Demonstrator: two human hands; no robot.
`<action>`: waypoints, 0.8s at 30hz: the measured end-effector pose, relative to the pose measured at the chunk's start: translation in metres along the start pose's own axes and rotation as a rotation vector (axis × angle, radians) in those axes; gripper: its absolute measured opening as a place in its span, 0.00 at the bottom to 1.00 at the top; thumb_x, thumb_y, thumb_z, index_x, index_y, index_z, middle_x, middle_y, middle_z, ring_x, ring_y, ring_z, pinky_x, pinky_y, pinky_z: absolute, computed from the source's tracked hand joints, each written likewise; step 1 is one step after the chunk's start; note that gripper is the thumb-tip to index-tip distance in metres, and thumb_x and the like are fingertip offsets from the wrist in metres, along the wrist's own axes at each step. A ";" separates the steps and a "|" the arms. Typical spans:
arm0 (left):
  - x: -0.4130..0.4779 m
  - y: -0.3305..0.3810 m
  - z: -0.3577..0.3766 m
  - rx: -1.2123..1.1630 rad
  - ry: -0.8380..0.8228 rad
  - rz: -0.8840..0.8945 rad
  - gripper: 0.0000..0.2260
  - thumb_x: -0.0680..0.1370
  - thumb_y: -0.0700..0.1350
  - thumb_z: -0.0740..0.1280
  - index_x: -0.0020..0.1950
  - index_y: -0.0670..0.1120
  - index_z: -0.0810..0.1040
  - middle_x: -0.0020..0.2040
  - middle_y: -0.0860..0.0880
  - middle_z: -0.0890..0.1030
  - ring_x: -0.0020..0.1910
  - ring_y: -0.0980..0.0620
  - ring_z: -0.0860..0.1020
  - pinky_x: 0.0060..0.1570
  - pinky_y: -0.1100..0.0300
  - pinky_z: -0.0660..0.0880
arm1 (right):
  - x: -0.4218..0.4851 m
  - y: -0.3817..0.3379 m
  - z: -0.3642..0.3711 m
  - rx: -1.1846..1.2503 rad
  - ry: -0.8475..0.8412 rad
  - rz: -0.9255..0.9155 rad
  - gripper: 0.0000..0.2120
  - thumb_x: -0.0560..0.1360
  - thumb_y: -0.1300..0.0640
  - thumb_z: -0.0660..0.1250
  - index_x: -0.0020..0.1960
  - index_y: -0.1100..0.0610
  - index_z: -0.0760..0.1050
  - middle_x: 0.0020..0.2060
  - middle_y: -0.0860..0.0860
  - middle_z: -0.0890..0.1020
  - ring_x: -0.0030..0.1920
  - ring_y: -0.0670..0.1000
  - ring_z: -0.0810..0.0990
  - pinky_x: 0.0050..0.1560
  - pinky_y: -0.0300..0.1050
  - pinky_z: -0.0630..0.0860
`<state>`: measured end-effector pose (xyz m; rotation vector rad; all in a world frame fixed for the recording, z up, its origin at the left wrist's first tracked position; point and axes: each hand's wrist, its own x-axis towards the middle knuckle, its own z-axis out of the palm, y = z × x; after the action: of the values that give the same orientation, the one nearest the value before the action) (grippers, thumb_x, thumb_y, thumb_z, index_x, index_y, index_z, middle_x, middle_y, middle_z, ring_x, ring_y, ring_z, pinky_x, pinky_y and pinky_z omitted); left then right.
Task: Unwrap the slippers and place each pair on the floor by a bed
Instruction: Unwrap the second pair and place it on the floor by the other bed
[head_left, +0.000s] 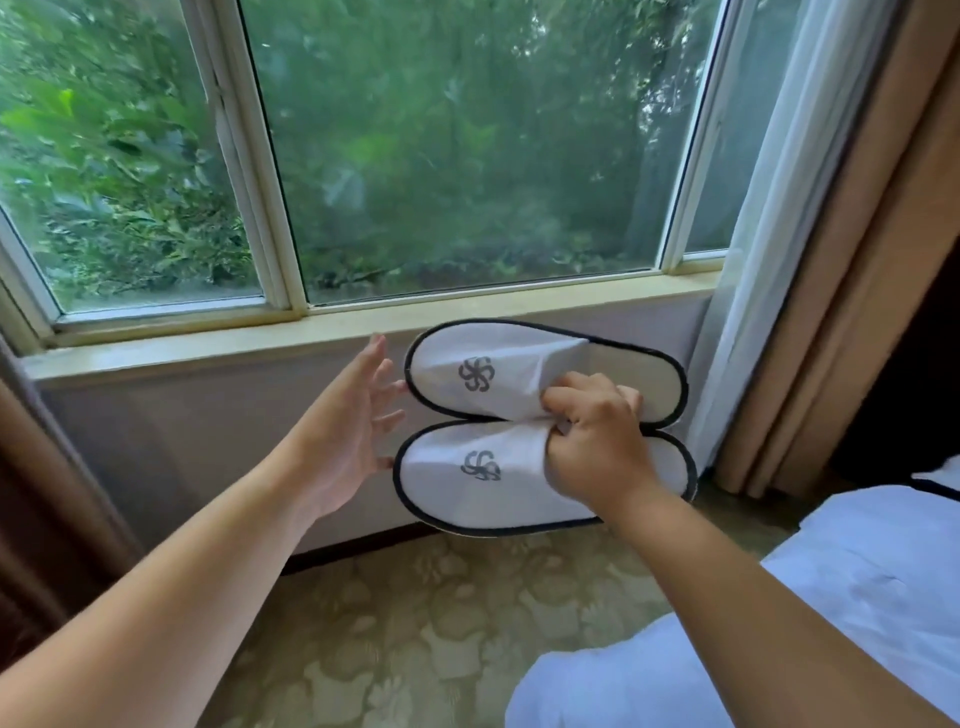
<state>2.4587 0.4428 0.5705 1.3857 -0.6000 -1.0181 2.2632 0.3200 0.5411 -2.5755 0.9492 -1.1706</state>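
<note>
In the head view, a pair of white slippers (483, 415) with dark trim and a grey emblem on each upper is held in the air, side by side, toes pointing left, in front of the wall below the window sill (332, 332). The right hand (597, 441) pinches both uppers together at their openings. The left hand (353, 421) is spread flat with straight fingers, its fingertips at the toe ends. A bed (857, 571) with white bedding lies near right, above the patterned carpet floor (441, 623). Curtains (831, 260) hang on the right.
</note>
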 end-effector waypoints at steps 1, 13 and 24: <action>0.012 0.000 -0.002 0.005 -0.012 -0.006 0.46 0.61 0.75 0.62 0.75 0.55 0.64 0.73 0.51 0.69 0.71 0.46 0.66 0.66 0.34 0.63 | 0.005 0.005 0.007 -0.007 -0.019 0.015 0.16 0.64 0.71 0.65 0.32 0.50 0.71 0.31 0.46 0.71 0.39 0.55 0.70 0.47 0.51 0.62; 0.182 0.019 0.001 0.059 -0.054 -0.021 0.45 0.64 0.74 0.62 0.76 0.56 0.61 0.74 0.52 0.67 0.73 0.46 0.63 0.67 0.34 0.61 | 0.117 0.097 0.102 -0.032 -0.066 0.075 0.09 0.66 0.70 0.66 0.36 0.58 0.78 0.34 0.50 0.75 0.41 0.54 0.71 0.48 0.49 0.61; 0.321 0.066 0.014 0.081 0.003 0.002 0.45 0.65 0.75 0.61 0.77 0.56 0.59 0.72 0.54 0.69 0.72 0.47 0.64 0.63 0.38 0.66 | 0.247 0.165 0.157 0.022 -0.012 0.010 0.12 0.62 0.72 0.64 0.30 0.56 0.69 0.31 0.49 0.70 0.37 0.54 0.69 0.43 0.47 0.57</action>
<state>2.6140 0.1539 0.5680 1.4569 -0.6461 -0.9993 2.4193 0.0227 0.5247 -2.5550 0.9405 -1.1549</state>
